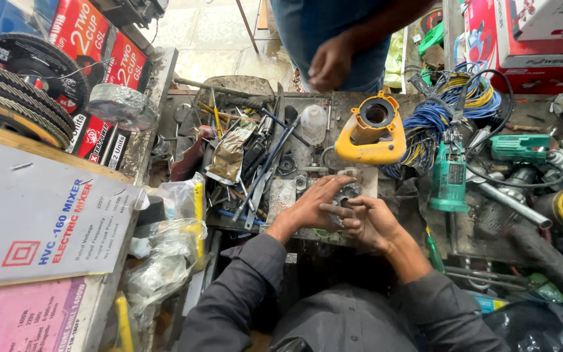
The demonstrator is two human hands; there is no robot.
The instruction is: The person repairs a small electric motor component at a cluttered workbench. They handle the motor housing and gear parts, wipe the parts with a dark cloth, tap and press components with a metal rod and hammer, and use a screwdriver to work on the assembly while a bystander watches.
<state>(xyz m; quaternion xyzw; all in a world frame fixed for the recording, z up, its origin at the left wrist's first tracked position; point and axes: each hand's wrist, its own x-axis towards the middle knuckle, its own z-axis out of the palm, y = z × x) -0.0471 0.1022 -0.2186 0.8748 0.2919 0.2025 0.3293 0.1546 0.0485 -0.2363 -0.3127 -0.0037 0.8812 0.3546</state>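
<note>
Cluttered workbench (360, 107) strewn with tools; yellow tool housing (371, 133) stands just beyond the hands, green power tool (449, 177) to its right. Left hand (309, 207) lies fingers spread over a small grey metal part (346, 194). Right hand (371, 220) curls its fingers closed against that part's near edge, the part between both hands' fingertips.

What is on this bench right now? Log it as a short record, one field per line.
setting: cluttered repair bench
left hand: fingers spread on a small dark metal part
right hand: touching the same part from the other side
behind the part: yellow tool housing
right of it: blue wire bundle, green power tool
left of hands: loose hand tools
other person: a hand hangs beyond the bench
</note>
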